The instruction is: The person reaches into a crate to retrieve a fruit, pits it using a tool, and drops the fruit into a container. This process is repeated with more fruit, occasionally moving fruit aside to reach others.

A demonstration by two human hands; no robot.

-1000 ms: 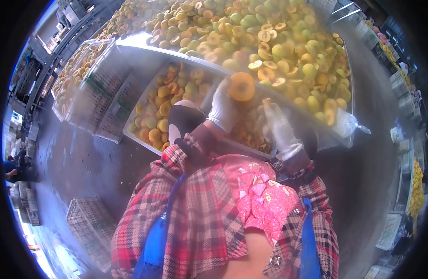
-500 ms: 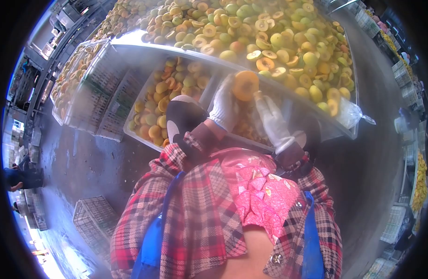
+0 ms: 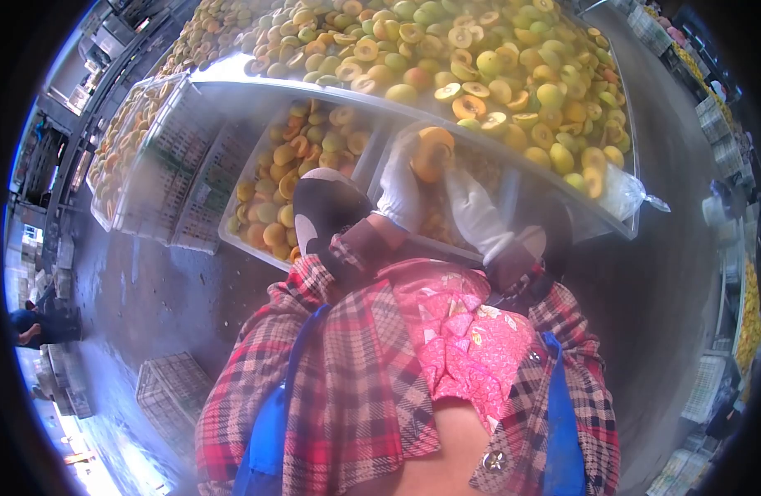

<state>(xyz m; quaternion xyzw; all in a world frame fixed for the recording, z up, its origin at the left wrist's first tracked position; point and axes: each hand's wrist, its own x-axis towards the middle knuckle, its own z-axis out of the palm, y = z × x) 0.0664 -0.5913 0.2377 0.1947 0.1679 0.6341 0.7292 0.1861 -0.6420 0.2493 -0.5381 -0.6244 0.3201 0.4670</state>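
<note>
An orange fruit half (image 3: 432, 154) is held up between my two white-gloved hands, in front of the large tray's near edge. My left hand (image 3: 399, 182) grips it from the left, fingers wrapped round its side. My right hand (image 3: 473, 207) reaches its lower right side with the fingertips together; whether they hold something small is hidden. Beneath my hands is a bin with small orange-brown pieces (image 3: 434, 225). Left of it stands a white crate of fruit halves (image 3: 273, 229). Beyond, the large tray (image 3: 554, 197) is heaped with yellow-green and orange fruit, many cut in half.
Stacked white crates (image 3: 161, 178) with fruit on top stand at the left. An overturned-looking mesh crate (image 3: 172, 388) lies on the floor at lower left. A knotted plastic bag (image 3: 624, 192) hangs at the tray's right corner. Part of a person (image 3: 45, 327) shows at the far left.
The fruit half has turned and shifted slightly left and down in my left hand. My right hand has moved a little left, closer beneath the fruit.
</note>
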